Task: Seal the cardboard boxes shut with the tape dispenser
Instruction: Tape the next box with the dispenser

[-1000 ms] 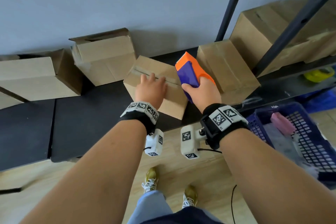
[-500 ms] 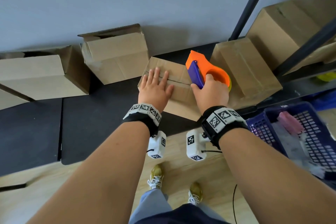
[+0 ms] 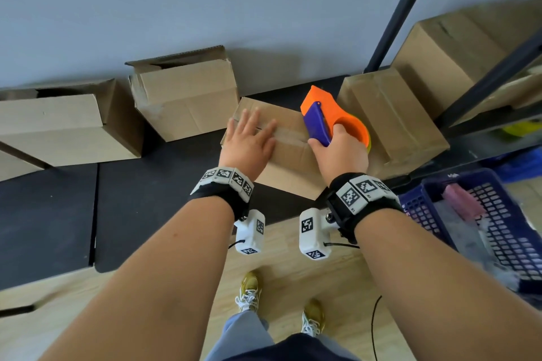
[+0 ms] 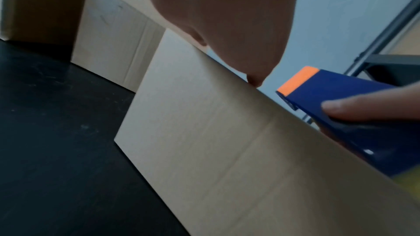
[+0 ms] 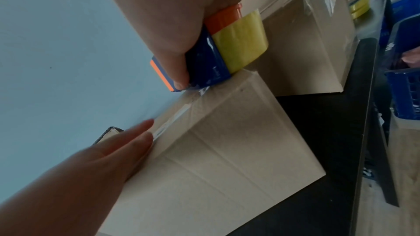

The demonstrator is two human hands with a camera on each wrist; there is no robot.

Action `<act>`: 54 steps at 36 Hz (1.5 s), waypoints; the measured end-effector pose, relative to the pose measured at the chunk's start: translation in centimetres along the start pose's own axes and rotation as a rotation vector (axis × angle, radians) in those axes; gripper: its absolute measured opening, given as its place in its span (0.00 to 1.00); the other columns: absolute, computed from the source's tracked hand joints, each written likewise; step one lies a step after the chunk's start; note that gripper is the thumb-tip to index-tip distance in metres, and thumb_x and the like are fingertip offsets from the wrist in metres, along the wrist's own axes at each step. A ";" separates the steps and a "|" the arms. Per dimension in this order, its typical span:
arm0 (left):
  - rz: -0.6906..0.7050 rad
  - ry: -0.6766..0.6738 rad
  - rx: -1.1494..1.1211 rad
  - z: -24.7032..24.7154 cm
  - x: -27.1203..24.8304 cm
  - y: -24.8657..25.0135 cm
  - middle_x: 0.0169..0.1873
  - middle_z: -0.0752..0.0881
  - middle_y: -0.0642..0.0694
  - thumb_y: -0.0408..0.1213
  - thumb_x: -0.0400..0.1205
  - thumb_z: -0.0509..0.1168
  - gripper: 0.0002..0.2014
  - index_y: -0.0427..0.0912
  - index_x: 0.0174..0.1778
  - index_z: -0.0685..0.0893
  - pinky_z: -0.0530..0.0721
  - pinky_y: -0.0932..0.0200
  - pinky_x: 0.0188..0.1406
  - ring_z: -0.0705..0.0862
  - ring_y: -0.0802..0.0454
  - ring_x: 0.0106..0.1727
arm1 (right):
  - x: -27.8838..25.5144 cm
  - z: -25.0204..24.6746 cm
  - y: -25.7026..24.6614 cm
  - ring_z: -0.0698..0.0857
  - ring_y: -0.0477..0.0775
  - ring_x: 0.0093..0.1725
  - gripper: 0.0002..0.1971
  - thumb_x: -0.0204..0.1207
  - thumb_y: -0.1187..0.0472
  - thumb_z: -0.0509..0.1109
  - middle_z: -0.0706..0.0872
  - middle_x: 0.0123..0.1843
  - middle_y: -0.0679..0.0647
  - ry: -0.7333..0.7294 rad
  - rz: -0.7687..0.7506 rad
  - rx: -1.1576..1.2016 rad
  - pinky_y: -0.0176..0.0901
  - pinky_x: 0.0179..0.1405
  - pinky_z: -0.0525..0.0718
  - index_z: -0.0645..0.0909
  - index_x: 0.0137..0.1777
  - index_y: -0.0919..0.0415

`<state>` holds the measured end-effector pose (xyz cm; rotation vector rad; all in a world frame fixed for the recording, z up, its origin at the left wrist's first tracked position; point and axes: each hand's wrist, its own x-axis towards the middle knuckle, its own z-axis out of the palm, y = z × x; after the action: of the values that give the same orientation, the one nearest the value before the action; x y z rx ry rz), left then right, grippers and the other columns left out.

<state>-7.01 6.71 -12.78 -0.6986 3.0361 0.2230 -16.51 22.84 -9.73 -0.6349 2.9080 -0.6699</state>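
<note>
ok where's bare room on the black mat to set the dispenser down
Bare mat lies left of the box being taped, in front of the two open boxes. Right of that box it is crowded: a sealed box, then the shelf post.

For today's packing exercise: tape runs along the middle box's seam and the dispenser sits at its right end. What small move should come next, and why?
Probably tilt the tape dispenser over the right edge to cut the tape. The right hand grips it at the end of the box; the left hand lies flat on the taped seam.
</note>
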 end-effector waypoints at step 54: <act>-0.447 -0.363 -1.361 -9.4 5.6 5.7 0.41 0.90 0.46 0.55 0.85 0.57 0.19 0.44 0.43 0.84 0.76 0.52 0.53 0.88 0.46 0.46 | -0.4 -11.1 1.8 0.90 0.57 0.44 0.13 0.75 0.60 0.75 0.93 0.48 0.65 -0.510 0.243 0.971 0.52 0.54 0.83 0.87 0.55 0.68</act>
<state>-14.44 8.03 -2.97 -1.0923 1.9180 2.1121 -18.84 28.92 -0.54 -0.2506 1.8244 -1.4453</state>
